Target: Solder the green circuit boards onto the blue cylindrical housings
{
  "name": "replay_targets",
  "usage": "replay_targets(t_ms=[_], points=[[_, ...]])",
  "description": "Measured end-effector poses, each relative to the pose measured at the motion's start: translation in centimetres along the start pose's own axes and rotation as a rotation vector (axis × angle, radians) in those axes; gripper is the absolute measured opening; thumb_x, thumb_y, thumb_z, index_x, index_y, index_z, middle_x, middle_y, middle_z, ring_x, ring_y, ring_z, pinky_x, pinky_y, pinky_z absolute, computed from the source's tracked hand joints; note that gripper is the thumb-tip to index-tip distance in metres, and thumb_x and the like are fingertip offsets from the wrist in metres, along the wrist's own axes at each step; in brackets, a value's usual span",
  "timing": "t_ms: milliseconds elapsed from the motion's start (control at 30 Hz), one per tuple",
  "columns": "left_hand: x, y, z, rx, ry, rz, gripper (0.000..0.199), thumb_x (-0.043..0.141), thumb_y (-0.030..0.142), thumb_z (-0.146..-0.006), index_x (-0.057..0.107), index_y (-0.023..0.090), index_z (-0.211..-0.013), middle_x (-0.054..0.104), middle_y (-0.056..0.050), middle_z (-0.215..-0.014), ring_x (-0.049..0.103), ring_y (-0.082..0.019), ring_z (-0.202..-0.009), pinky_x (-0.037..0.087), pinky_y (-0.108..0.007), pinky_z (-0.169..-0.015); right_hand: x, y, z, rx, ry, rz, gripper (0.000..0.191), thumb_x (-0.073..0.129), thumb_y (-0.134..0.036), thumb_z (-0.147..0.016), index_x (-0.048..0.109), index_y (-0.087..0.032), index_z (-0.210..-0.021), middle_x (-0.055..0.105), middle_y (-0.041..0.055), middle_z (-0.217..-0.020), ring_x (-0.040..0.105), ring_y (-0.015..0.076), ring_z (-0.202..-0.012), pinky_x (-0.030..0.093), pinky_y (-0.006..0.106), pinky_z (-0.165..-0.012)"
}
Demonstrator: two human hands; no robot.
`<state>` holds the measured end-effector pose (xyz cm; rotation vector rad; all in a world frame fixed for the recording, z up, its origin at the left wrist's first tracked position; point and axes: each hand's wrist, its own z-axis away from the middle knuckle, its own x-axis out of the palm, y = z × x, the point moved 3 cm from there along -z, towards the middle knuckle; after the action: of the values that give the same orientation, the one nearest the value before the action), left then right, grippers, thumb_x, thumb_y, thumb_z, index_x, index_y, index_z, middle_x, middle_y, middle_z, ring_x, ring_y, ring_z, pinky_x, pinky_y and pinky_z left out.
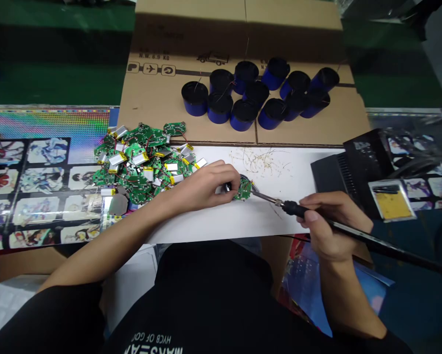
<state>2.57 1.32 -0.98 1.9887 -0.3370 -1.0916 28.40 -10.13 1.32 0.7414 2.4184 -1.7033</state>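
Note:
My left hand (pixel 221 184) is closed at the left edge of a small green circuit board (pixel 243 189), over the white work surface (pixel 206 221). A dark part shows between its thumb and fingers. My right hand (pixel 329 221) is wrapped round the black handle of a soldering iron (pixel 294 208). The iron points left, and its metal tip reaches the right edge of the board; whether they touch is too small to tell. To the left lies a pile of green circuit boards (pixel 134 189) with silver battery cells and red wires.
Several blue cylinders with black tops (pixel 242 115) stand on cardboard (pixel 162 108) at the back. Wire scraps (pixel 261 160) lie before it. At the right are a black box (pixel 357 167) and a yellow sponge in a tray (pixel 392 204).

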Motion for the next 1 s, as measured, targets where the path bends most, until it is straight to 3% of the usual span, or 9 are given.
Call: replay_targets(t_ms=[100,200,1000], points=[[0.0,0.0,0.0,-0.005,0.002,0.012,0.011,0.061,0.013,-0.101,0.066,0.020,-0.093,0.075,-0.004,-0.102,0.066,-0.018,-0.099,0.050,-0.032,-0.094,0.4,-0.1,-0.2,-0.030,-0.155,0.041,0.013,0.082,-0.028,-0.088,0.080,-0.026,-0.101,0.077,0.0004,-0.077,0.071,0.0154,-0.058,0.058,0.025,-0.051],[-0.1,0.0,0.0,-0.010,-0.004,0.019,0.011,0.062,0.013,-0.101,0.066,0.020,-0.094,0.075,-0.004,-0.103,0.067,-0.018,-0.100,0.050,-0.032,-0.094,0.8,-0.1,-0.4,-0.062,-0.206,0.051,0.010,0.078,-0.027,-0.089,0.079,-0.026,-0.099,0.077,0.0008,-0.077,0.071,0.0156,-0.058,0.056,0.024,-0.049],[-0.1,-0.1,0.1,-0.002,-0.010,0.003,0.011,0.062,0.016,-0.103,0.067,0.020,-0.094,0.076,-0.005,-0.103,0.068,-0.019,-0.100,0.050,-0.033,-0.094,1.6,-0.9,-1.3,-0.046,-0.246,0.084,0.007,0.077,-0.023,-0.086,0.077,-0.024,-0.093,0.074,-0.0026,-0.069,0.067,0.0120,-0.051,0.054,0.020,-0.048]])
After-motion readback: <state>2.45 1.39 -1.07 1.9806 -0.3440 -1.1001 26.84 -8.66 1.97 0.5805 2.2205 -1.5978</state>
